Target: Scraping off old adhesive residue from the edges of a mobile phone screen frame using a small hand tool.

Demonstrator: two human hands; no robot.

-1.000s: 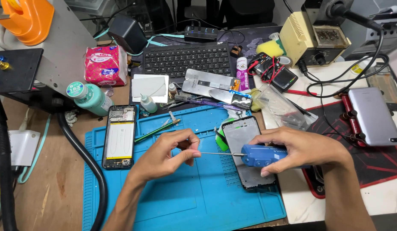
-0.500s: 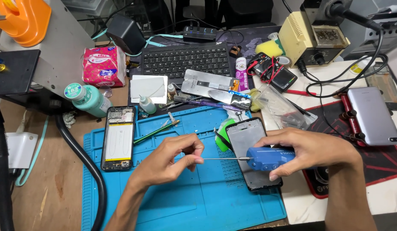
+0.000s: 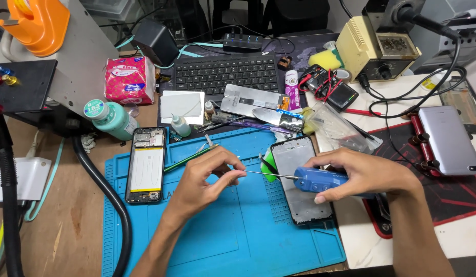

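My right hand (image 3: 370, 174) grips a blue-handled screwdriver (image 3: 320, 179) held level, its thin shaft pointing left. My left hand (image 3: 207, 177) pinches the shaft's tip between thumb and fingers, just above the blue work mat (image 3: 222, 241). Under the screwdriver handle lies a dark phone screen panel (image 3: 299, 202), face up on the mat's right part. An opened phone body (image 3: 146, 164) with its insides showing rests on the mat's left part, a short way left of my left hand.
A black keyboard (image 3: 220, 74), a pink tissue pack (image 3: 129, 79), a teal bottle (image 3: 110, 118), a small dropper bottle (image 3: 180, 125) and tweezers lie behind the mat. A soldering station (image 3: 373, 48), a silver phone (image 3: 450, 138) on a red mat and a thick black hose (image 3: 112, 205) flank it.
Both hands and the screwdriver have shifted slightly to the right and down. The left fingers have closed tighter on the shaft's tip.
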